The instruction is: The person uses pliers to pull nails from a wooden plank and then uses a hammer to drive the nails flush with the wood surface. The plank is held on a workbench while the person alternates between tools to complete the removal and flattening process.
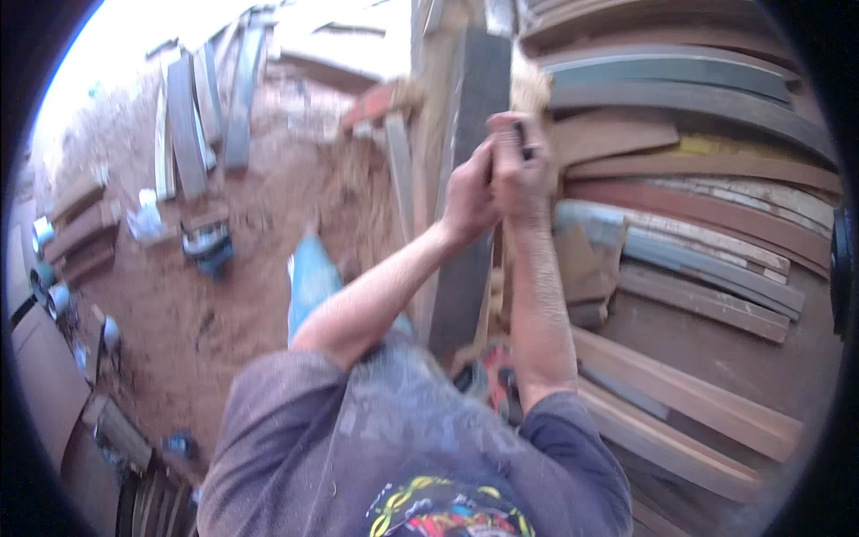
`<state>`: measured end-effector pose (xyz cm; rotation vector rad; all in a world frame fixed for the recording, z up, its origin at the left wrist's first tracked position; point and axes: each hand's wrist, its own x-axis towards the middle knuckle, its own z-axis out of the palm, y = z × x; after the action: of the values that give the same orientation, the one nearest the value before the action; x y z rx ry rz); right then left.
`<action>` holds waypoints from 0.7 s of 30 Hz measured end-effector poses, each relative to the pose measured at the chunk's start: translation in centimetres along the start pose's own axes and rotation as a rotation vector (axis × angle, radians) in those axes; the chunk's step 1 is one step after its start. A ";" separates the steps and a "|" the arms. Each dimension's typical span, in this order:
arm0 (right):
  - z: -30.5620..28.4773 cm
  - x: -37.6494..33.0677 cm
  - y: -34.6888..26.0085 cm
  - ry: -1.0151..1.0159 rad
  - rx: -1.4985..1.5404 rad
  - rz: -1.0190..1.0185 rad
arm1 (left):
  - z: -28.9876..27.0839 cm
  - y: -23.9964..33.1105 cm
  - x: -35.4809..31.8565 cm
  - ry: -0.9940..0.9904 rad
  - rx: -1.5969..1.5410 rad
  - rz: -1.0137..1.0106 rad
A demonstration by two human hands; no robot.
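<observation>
A long dark plank [465, 179] runs with its long axis away from the person, from near the waist up toward the far woodpile, resting among the stacked boards [707, 224] on the right. Both hands meet over its upper stretch: the left hand [468, 199] and right hand [522, 170] are clenched together around a small dark object [523, 136], blurred beyond telling. Red dirt ground [259, 233] lies left.

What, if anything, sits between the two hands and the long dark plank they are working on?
Nothing visible. The left hand and right hand are clasped together right against the upright dark plank; the right hand's grip holds a small dark object, too blurred to identify.
</observation>
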<state>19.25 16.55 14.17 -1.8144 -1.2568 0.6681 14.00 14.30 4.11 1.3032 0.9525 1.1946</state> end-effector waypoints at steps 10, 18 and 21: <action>-8.9 -13.0 2.3 0.176 -0.108 0.247 | 1.3 3.1 -5.2 -0.315 0.210 0.315; -8.9 -14.2 2.9 0.219 0.249 0.308 | 1.2 3.3 -5.9 -0.353 0.231 0.270; -9.8 -15.1 3.4 0.193 0.398 0.355 | 0.9 3.1 -6.5 -0.447 0.231 0.236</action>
<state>23.20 -1.22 16.12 -1.7254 -0.6245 0.8454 13.45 7.44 6.50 1.8144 0.6328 0.9223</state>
